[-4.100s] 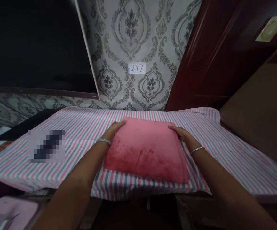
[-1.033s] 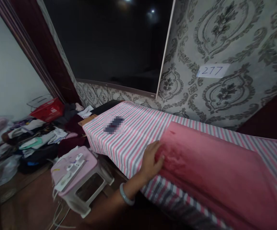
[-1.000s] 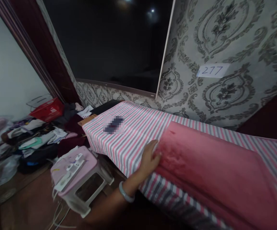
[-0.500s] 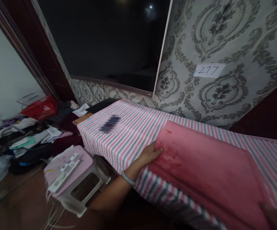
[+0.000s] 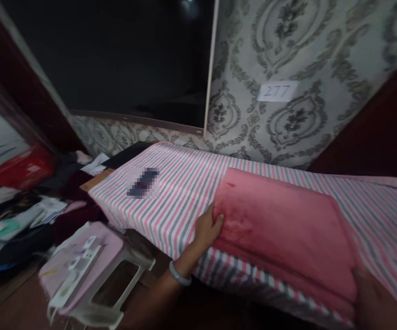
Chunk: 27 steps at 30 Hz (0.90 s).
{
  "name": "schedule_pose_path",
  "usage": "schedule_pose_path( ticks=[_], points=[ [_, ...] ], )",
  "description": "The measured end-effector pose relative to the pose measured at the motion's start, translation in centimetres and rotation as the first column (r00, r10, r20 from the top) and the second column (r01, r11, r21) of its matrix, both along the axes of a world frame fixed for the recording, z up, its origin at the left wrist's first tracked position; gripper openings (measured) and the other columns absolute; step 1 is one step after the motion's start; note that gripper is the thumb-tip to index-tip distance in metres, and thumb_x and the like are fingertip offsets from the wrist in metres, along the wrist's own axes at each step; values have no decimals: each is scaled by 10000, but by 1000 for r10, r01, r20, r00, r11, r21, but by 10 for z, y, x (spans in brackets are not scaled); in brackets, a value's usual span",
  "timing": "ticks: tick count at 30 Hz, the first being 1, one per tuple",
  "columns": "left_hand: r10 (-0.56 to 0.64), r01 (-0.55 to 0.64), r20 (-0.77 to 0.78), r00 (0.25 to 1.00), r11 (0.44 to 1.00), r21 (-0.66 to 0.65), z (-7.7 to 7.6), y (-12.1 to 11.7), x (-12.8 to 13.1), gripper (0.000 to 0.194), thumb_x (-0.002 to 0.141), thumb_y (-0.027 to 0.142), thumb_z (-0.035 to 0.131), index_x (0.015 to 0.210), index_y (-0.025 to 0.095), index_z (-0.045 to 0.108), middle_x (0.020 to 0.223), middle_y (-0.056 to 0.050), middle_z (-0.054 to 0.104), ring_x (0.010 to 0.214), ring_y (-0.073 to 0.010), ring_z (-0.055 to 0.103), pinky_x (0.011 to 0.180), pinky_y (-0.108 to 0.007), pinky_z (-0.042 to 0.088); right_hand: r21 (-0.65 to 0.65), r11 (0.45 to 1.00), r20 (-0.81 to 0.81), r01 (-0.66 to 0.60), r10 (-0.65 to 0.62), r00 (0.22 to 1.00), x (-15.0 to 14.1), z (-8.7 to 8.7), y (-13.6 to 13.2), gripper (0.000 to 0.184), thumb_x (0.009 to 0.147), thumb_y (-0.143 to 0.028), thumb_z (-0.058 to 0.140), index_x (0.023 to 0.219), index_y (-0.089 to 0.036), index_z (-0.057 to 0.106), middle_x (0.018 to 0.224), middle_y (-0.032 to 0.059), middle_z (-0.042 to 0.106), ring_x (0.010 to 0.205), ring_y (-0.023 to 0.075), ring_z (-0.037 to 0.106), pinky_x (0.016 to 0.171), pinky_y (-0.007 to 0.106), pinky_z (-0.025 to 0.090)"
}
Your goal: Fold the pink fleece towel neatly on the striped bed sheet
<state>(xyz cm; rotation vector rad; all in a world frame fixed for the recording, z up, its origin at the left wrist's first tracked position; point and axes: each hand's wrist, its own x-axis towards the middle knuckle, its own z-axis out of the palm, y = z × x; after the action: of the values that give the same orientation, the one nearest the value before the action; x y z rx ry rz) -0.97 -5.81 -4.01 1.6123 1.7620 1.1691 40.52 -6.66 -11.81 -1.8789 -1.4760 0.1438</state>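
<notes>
A folded pink cloth [image 5: 284, 229], with a darker reddish patch near its left end, lies on a bed or table cover [image 5: 171, 192] striped pink, grey and white. My left hand [image 5: 208, 228], a pale bangle on its wrist, grips the cloth's left edge. Its thumb rests on top and the other fingers are partly tucked behind the edge. At the lower right, my right hand [image 5: 377, 293] is dim and blurred, closed at the cloth's right edge, with its fingertips hidden. A small dark pixelated item [image 5: 143, 182] sits on the stripes to the left.
To the left, a pink-topped stool [image 5: 105, 238] holds a white power strip [image 5: 78, 270] with its cable. Behind it are heaped clothes [image 5: 43, 211] and a red bag [image 5: 23, 167]. A large dark screen [image 5: 133, 59] and a paper marked 277 [image 5: 277, 91] are on the patterned wall.
The view has swung to the right, so the surroundings appear farther left. More of my right hand now shows at the cloth's right edge. My left hand keeps its grip on the left edge.
</notes>
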Motion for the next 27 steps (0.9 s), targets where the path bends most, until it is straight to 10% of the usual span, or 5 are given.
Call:
schedule_pose_path(
  ticks=[6,27],
  points=[
    [-38,38,-13,999,998,42,-6,8,-10,552,941,454,421,1392,144,493,1314,-156,643,1188,-318,626,992,-474,489,2,990,-302,139,-132,944,-60,56,-8,651,776,-753,438,902,-177,716,905,122,719,938,369,645,811,451,503],
    [103,-106,-108,989,994,-25,-12,28,-24,673,834,628,478,1297,157,605,1168,-117,697,1138,-341,628,1019,-478,493,212,972,-323,99,-26,946,-68,58,3,498,964,-581,429,1006,-171,710,932,86,713,850,252,638,773,357,474]
  ],
)
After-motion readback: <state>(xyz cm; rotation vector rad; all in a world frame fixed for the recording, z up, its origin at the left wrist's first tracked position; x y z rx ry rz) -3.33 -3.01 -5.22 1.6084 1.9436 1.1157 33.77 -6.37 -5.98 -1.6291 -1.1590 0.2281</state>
